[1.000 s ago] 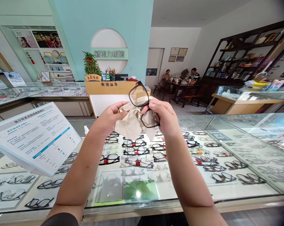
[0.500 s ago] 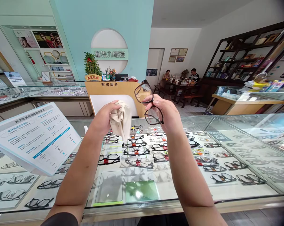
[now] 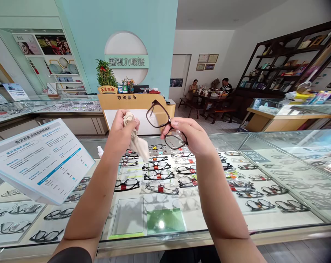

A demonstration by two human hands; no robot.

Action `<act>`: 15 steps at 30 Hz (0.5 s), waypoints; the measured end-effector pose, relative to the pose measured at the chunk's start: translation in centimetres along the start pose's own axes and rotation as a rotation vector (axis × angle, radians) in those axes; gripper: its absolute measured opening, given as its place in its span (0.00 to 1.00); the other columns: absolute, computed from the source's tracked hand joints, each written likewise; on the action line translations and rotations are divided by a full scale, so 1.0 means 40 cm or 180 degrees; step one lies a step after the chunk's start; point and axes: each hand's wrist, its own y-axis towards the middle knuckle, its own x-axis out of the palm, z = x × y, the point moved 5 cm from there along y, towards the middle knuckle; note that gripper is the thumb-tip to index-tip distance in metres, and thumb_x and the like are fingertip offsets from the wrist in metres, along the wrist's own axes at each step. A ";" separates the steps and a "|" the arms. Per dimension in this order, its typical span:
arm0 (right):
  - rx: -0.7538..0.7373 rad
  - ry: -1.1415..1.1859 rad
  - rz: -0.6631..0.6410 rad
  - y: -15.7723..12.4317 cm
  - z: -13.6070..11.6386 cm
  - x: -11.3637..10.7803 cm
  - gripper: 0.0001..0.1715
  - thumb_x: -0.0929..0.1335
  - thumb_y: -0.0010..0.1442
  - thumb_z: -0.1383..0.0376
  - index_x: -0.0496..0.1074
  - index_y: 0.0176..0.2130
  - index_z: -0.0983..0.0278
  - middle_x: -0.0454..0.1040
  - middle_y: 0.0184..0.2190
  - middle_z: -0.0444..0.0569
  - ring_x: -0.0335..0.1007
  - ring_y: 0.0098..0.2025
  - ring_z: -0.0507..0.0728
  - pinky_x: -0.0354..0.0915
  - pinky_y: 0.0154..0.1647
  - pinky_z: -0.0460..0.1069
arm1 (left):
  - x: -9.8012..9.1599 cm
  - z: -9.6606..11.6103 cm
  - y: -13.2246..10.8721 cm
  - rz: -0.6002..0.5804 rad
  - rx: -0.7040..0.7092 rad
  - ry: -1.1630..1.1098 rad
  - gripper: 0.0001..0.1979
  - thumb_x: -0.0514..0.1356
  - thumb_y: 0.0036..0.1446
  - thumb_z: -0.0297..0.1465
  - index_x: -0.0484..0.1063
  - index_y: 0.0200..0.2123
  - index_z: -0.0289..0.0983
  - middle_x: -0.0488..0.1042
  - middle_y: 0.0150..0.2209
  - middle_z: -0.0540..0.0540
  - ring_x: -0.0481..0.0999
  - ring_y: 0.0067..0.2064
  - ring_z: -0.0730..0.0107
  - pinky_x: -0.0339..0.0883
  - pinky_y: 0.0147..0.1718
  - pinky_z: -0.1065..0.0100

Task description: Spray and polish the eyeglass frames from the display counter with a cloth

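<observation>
A crumpled cream cloth hangs from my left hand, whose fingers are closed round its upper part. To the right, my right hand pinches a pair of dark-framed eyeglasses near the bridge. One lens of the eyeglasses tilts up to the left; the other sits lower, against my fingers. The cloth and the eyeglasses are apart. Both hands are raised above a glass display case, in which rows of spectacle frames lie, many with red tags.
A printed sign leans on the case at the left, near a small white bottle. Beyond stands a wooden cashier counter. At the back right, two people sit at a dark table. Another glass case stands to the right.
My left hand has closed further round the cloth and bunched it up, moving slightly left. The eyeglasses have shifted left and a little down in my right hand, tilting more.
</observation>
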 end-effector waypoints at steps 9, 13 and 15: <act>0.0132 -0.0127 -0.0320 -0.013 -0.023 0.002 0.20 0.69 0.70 0.56 0.83 0.30 0.60 0.83 0.29 0.48 0.73 0.32 0.55 0.68 0.36 0.50 | 0.018 0.104 -0.061 -0.0828 0.1194 0.1047 0.41 0.84 0.42 0.41 0.78 0.60 0.45 0.77 0.59 0.40 0.75 0.45 0.60 0.71 0.41 0.62; 0.0179 -0.0155 -0.0447 -0.016 -0.019 -0.007 0.21 0.69 0.71 0.56 0.84 0.29 0.59 0.83 0.28 0.49 0.76 0.33 0.57 0.69 0.40 0.52 | 0.027 0.115 -0.070 -0.0678 0.1593 0.1523 0.41 0.84 0.46 0.48 0.79 0.63 0.46 0.77 0.62 0.40 0.77 0.57 0.50 0.75 0.49 0.59; 0.0198 -0.0157 -0.0538 -0.020 -0.021 -0.007 0.21 0.69 0.71 0.56 0.84 0.29 0.59 0.84 0.28 0.48 0.77 0.33 0.57 0.70 0.42 0.53 | 0.031 0.114 -0.074 -0.0645 0.1864 0.1829 0.40 0.81 0.51 0.51 0.78 0.64 0.47 0.79 0.61 0.40 0.78 0.59 0.49 0.76 0.52 0.57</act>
